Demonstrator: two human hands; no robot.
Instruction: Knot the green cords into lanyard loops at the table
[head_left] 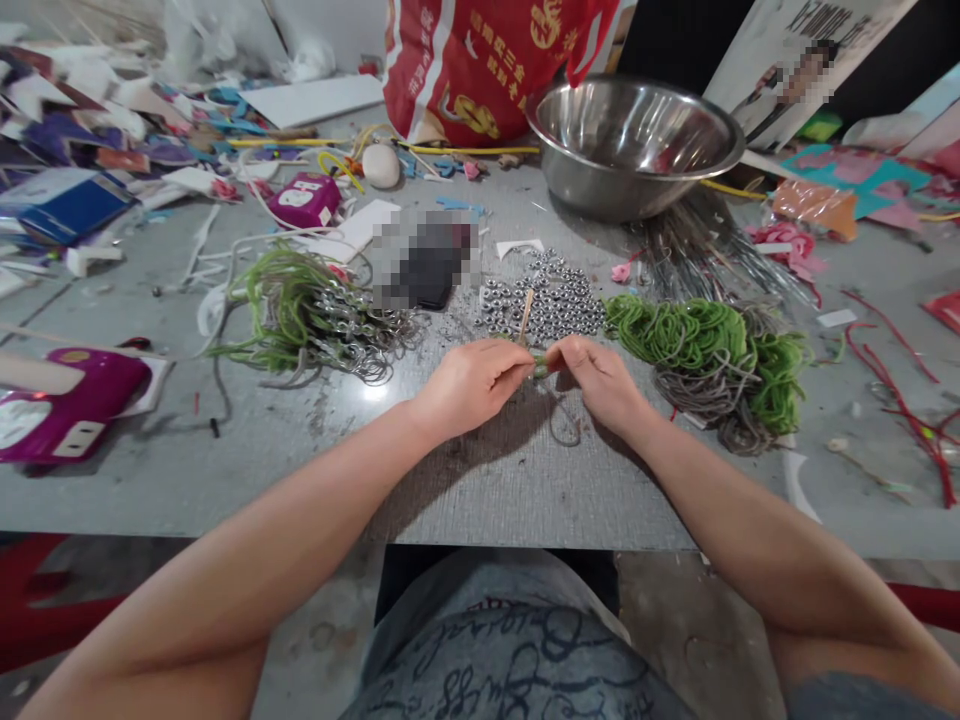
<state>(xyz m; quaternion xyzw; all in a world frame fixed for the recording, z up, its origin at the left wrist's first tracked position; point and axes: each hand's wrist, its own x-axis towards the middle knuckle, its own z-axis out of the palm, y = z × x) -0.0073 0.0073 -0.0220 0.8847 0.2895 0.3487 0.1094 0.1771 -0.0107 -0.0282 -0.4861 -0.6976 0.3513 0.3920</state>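
Head view: we see the left hand [476, 385] and right hand [596, 375] almost meeting, fingertips pinching a thin green cord [539, 363] strung crosswise between them. Shiny, rounded metal beads [559, 298] lie just beyond, about equally near both; a slim, pale wooden stick [527, 312] slants up by the left hand. Soft green-and-grey cords [694, 345] heap beside the right.

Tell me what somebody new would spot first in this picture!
Probably the big red bag with gold writing at the back of the table, with the shiny metal bowl just to its right. Next might be the bright green cords heaped beside the person's right hand. Lots of silvery beads also glint just beyond the left hand and right hand.
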